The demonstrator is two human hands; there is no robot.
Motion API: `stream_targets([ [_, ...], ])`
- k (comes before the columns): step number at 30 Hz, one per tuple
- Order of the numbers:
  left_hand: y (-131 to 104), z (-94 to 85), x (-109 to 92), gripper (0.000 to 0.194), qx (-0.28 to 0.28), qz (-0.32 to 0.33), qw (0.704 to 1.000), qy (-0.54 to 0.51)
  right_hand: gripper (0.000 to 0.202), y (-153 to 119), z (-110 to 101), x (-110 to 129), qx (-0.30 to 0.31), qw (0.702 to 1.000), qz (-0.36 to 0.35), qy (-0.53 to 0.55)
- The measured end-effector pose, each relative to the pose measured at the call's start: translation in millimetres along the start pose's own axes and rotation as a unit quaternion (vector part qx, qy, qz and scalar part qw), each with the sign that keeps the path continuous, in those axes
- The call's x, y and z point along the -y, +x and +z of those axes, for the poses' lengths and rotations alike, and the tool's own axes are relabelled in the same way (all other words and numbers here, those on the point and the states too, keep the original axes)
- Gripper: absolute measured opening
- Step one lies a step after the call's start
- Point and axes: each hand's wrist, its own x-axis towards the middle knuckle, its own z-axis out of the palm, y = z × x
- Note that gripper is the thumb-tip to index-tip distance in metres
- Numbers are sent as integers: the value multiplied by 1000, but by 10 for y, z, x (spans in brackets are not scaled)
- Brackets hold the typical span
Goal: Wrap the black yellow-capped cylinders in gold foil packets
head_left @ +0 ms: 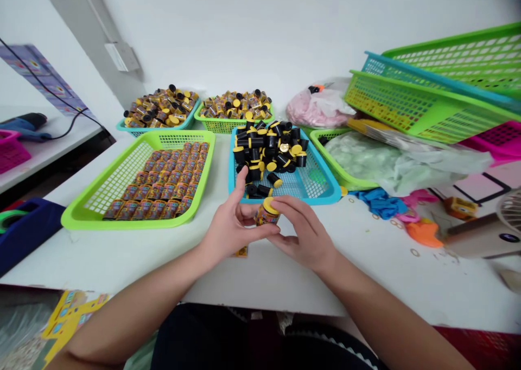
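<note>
Item, one small canister (267, 216), yellow-lidded, printed wrap around its body, held above the white table (354, 256) just in front of the blue basket (295, 184); item, my left hand (228, 223), thumb along the canister's lower side, index finger raised and apart, the other fingers partly hidden behind; item, my right hand (305, 237), fingertips pinching the canister from the lid side and below; hazard, a slip, the body being round and the grip all fingertips, after which it could roll across the table; hazard, a creased or skewed wrap, should my thumb press unevenly; hazard, the lid knocked loose, should my right fingers bear sideways on it; item, black canisters (266, 147) heaped loosely in the blue basket, liable to tumble if my raised finger catches them, though whether it touches any I cannot tell; item, a small printed piece (241, 252) beneath my left hand, easily swept aside by a dropping wrist.
</note>
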Motion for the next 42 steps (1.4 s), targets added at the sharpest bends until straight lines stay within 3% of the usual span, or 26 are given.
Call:
stream_targets([
  [7,5,12,28,123,-43,20,999,-2,62,45,29,5,19,999,-21,15],
  [9,5,-2,-14,101,-39,16,998,42,62,46,34,-9,16,1000,-19,19],
  [12,-32,-53,-119,51,-32,30,988,149,59,45,70,-8,10,999,-40,-4],
  [14,-82,-103,-188,39,-39,40,979,195,56,57,128,17,2,998,-59,-36],
  [21,-250,-303,-288,48,-77,23,975,208,41,245,371,139,-8,990,-116,-79],
  [31,-394,-465,-286,50,-121,61,965,227,35,395,471,160,28,979,-187,-76],
  [34,-424,-560,-393,42,-116,70,935,327,42,445,432,98,37,993,-112,-10],
  [36,-400,-691,-545,33,-124,84,897,416,42,519,382,-67,101,995,23,17],
  [38,-289,-880,-737,29,-147,89,850,498,34,609,339,-328,245,949,200,-4],
  [39,-189,-994,-833,30,-158,83,830,528,34,650,328,-475,342,898,275,-24],
  [42,276,-1383,-1059,32,-203,40,785,583,24,718,356,-856,478,824,304,-4],
])
